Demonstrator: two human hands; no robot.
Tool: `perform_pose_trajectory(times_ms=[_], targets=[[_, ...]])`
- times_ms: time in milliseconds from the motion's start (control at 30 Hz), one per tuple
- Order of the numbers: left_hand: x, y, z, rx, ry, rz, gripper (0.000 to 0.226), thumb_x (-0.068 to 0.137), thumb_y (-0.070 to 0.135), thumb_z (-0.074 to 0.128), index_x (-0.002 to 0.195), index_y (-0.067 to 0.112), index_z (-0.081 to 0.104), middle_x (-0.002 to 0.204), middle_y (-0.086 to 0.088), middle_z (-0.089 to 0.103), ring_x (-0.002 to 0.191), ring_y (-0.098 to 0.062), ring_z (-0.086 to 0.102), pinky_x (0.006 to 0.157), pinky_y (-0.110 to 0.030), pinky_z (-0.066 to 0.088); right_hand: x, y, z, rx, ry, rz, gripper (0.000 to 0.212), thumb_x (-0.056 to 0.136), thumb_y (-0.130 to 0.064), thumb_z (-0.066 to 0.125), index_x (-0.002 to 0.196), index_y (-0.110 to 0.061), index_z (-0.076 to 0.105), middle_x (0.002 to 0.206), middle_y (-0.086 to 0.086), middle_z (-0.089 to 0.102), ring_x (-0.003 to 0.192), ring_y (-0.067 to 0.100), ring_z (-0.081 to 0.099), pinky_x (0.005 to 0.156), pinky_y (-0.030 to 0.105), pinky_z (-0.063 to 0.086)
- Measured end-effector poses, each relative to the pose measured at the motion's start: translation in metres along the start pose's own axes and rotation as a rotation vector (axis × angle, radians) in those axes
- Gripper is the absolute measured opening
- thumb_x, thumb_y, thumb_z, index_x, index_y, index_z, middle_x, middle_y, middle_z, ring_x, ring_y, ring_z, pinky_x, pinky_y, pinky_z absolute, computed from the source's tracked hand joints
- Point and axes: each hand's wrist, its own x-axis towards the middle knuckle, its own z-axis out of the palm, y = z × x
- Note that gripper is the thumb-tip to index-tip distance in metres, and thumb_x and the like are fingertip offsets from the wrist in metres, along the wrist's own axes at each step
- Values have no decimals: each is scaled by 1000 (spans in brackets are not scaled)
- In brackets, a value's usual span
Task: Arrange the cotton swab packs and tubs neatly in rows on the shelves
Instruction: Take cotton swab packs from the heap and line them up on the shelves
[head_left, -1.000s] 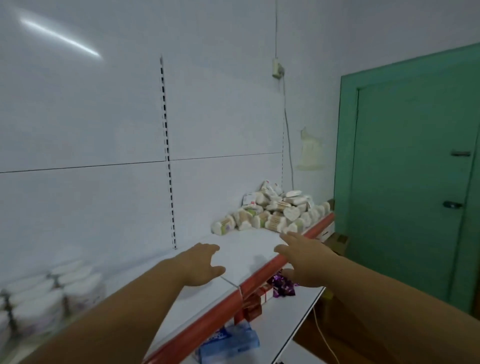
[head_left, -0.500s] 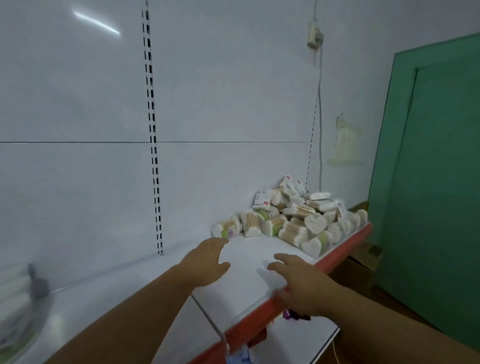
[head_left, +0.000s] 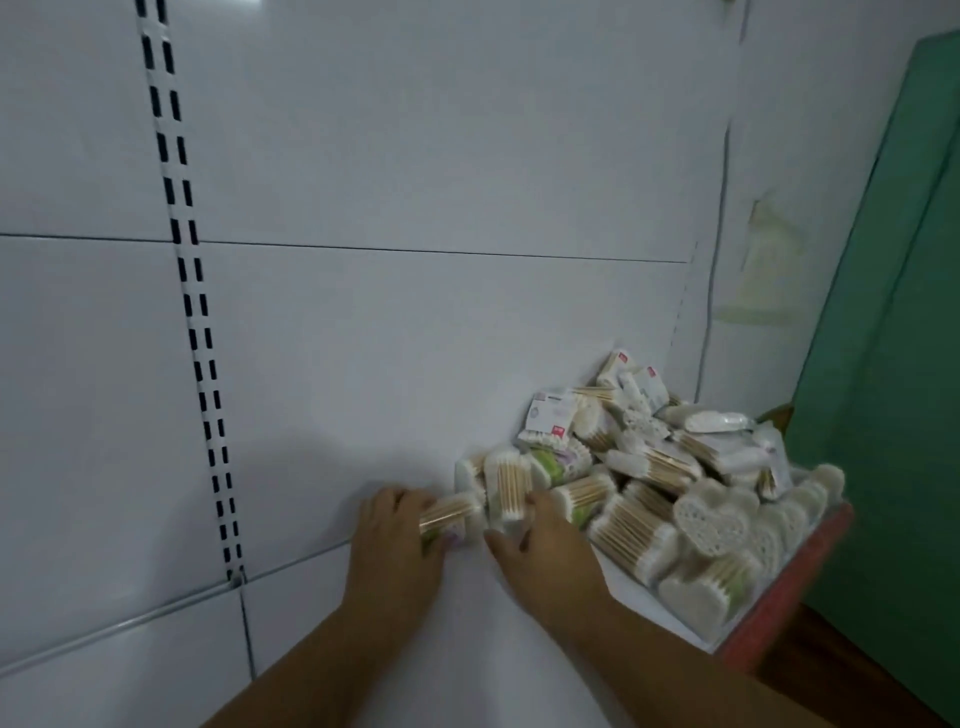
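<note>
Cotton swab packs (head_left: 649, 493): wooden sticks, white tips, clear wrap, several heart-shaped. Heaped at right end of white shelf (head_left: 467, 634). Left hand (head_left: 395, 545) grips sideways pack (head_left: 451, 512); right hand (head_left: 545, 551) touches upright pack (head_left: 506, 488), grip unclear.

Jumbled heap of cotton swab packs (head_left: 649, 499) at shelf's (head_left: 467, 623) right end, heart-shaped ones (head_left: 711, 519) in front
</note>
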Motion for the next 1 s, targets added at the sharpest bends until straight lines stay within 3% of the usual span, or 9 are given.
perform_pose_trajectory(times_ms=[200,333,433,600,667,767,867,933,1000], targets=[[-1,9,-20,-437,-21,-307,23,84,36,72,95,22,57,85,8,64,67,8,58,60,-8,41,24,11,11,224,75,99,37,87,-53,57,104,-20,51,92,-3,63,89,21,62,68,26,39],[7,11,-32,-911,124,-652,27,94,27,60,108,4,54,100,-13,65,79,-14,62,63,-21,52,27,18,17,315,76,51,30,90,-44,57,97,-16,50,93,5,62,90,27,62,72,30,44],[3,36,-39,-1011,158,-815,19,95,18,57,103,0,53,99,-20,64,72,-17,66,58,-22,55,24,20,13,346,26,9,31,91,-42,56,98,-13,52,92,5,61,86,26,61,72,32,47],[-46,92,-68,-1303,303,-928,34,89,29,61,104,-1,63,100,-22,69,85,-28,66,60,-33,59,19,11,-6,451,-114,9,32,91,-43,58,77,-14,59,72,3,62,74,26,61,65,32,48],[-76,115,-88,-1398,402,-872,38,82,34,61,104,4,65,97,-20,71,81,-27,69,56,-35,60,13,-7,-32,777,-235,26,38,89,-32,66,58,-14,51,52,-1,48,51,18,47,49,28,38],[-125,142,-117,-1504,542,-774,50,71,39,58,107,4,65,90,-20,71,70,-28,72,52,-35,59,-30,-42,-75,1302,-657,94,25,85,-25,69,72,-14,51,54,-1,35,43,9,28,37,19,20],[-167,155,-143,-1519,615,-732,57,73,37,58,119,2,61,104,-21,70,78,-28,72,56,-35,60,-94,-71,-79,1454,-1059,195,30,70,-36,65,83,-9,64,65,4,55,55,13,48,48,24,35],[-192,159,-166,-1476,649,-673,54,78,32,58,124,4,59,115,-22,67,89,-30,70,61,-35,61,-133,-85,-69,1511,-1201,249,43,67,-36,64,96,-6,70,83,9,70,67,18,64,56,30,49],[-219,157,-192,-1408,660,-626,49,82,30,57,126,8,59,118,-20,67,101,-32,68,69,-37,61,-167,-103,-62,1572,-1255,273,56,52,-36,84,96,-3,74,91,14,73,71,23,72,54,30,57]])
